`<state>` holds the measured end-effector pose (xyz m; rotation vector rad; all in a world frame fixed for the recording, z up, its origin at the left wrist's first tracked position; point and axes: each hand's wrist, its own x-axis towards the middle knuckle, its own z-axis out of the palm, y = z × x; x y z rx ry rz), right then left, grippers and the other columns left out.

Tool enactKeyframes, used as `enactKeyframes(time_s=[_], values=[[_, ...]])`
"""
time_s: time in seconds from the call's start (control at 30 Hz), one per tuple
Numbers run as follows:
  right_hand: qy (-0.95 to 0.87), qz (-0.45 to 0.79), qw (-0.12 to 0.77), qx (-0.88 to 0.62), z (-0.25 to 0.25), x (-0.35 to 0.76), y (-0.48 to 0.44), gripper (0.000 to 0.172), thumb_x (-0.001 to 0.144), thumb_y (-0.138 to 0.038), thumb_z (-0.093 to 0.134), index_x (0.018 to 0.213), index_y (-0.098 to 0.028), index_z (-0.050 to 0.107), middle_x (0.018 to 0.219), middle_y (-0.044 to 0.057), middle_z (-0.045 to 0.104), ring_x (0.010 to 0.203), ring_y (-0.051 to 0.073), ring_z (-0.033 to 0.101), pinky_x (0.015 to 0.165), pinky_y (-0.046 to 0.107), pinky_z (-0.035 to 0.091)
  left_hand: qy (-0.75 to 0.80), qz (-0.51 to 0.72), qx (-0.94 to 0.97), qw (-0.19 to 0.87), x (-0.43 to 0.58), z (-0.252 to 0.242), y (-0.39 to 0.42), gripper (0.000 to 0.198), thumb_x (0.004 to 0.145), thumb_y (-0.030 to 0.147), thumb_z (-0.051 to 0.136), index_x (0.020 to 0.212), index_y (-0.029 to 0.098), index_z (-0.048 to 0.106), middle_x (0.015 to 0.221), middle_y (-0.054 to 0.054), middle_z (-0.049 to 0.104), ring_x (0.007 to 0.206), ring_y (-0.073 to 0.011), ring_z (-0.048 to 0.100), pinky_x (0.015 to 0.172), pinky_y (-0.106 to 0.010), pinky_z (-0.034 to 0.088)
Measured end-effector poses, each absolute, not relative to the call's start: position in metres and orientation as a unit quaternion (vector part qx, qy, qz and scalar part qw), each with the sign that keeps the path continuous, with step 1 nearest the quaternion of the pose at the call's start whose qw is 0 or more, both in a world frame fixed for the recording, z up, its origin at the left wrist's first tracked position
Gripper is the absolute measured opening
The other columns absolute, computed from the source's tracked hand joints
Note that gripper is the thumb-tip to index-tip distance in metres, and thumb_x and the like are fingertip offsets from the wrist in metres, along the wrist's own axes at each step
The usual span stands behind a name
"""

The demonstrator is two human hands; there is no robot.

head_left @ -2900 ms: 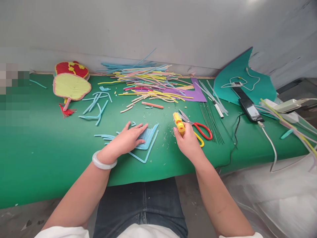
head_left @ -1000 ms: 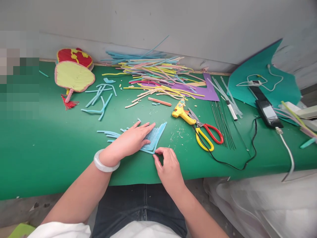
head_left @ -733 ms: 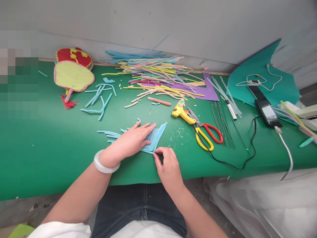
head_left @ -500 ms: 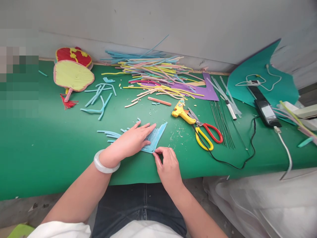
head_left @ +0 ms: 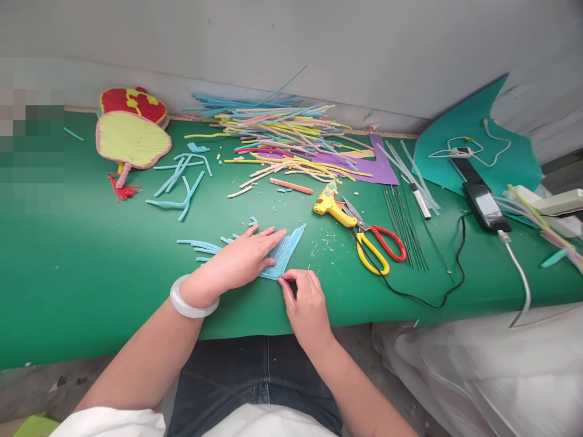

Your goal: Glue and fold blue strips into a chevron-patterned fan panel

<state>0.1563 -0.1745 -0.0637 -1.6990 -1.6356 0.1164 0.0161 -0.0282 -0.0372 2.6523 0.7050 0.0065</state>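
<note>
A flat panel of light-blue fuzzy strips [head_left: 286, 250], side by side, lies on the green table near its front edge. My left hand [head_left: 248, 258] rests flat across it with fingers stretched out, hiding much of its middle. Loose blue strip ends [head_left: 195, 243] stick out to the left from under that hand. At the panel's lower right corner, my right hand [head_left: 304, 297] pinches the edge between thumb and forefinger. Right of the panel are a yellow glue gun [head_left: 334, 209] and open scissors [head_left: 386, 243] with one red and one yellow handle.
Behind lies a heap of coloured strips [head_left: 277, 124] over a purple sheet [head_left: 386, 167]. Fan-shaped pieces [head_left: 132, 138] and bent blue strips [head_left: 175, 197] are at left. Thin wires [head_left: 403, 227], a marker [head_left: 421, 201], a black device [head_left: 487, 206] and cables occupy the right.
The view has shifted slightly, so the table's things sit a little further left. Both hands keep the same hold on the blue panel.
</note>
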Motion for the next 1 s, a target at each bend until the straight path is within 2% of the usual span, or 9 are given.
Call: enactKeyframes(time_s=[0.2, 0.37, 0.57, 1.0], values=[[-0.639, 0.048, 0.38, -0.667, -0.0641, 0.1566, -0.1745, 0.008, 0.101, -0.019, 0.051, 0.095, -0.022, 0.055, 0.087, 0.004, 0.066, 0.081, 0.019, 0.06, 0.074, 0.034, 0.049, 0.255, -0.005, 0.945, 0.205, 0.0148, -0.0339, -0.0312, 0.075, 0.099, 0.043, 0.051, 0.16, 0.026, 0.01, 0.164, -0.008, 0.03, 0.153, -0.0239, 0.021, 0.125, -0.046, 0.012], [-0.638, 0.048, 0.38, -0.667, -0.0645, 0.1566, -0.1748, 0.007, 0.101, -0.02, 0.05, 0.096, -0.022, 0.055, 0.088, 0.005, 0.066, 0.081, 0.02, 0.06, 0.073, 0.034, 0.049, 0.245, -0.005, 0.948, 0.203, 0.0127, -0.0361, -0.0307, 0.083, 0.097, 0.044, 0.056, 0.16, 0.027, 0.005, 0.165, -0.009, 0.027, 0.154, -0.0242, 0.019, 0.126, -0.047, 0.007], [-0.635, 0.047, 0.384, -0.668, -0.0643, 0.1559, -0.1748, 0.007, 0.101, -0.02, 0.051, 0.095, -0.022, 0.055, 0.087, 0.005, 0.066, 0.081, 0.019, 0.06, 0.073, 0.034, 0.049, 0.253, -0.014, 0.947, 0.197, 0.0147, -0.0363, -0.0312, 0.087, 0.095, 0.043, 0.06, 0.16, 0.025, 0.006, 0.165, -0.009, 0.027, 0.154, -0.0242, 0.019, 0.126, -0.049, 0.005], [-0.638, 0.055, 0.386, -0.665, -0.0646, 0.156, -0.1744, 0.006, 0.1, -0.019, 0.052, 0.096, -0.021, 0.054, 0.088, 0.004, 0.066, 0.082, 0.02, 0.059, 0.075, 0.034, 0.049, 0.245, -0.003, 0.953, 0.181, 0.0149, -0.0371, -0.032, 0.084, 0.096, 0.048, 0.058, 0.16, 0.024, 0.009, 0.163, -0.011, 0.032, 0.153, -0.0257, 0.023, 0.125, -0.05, 0.006]])
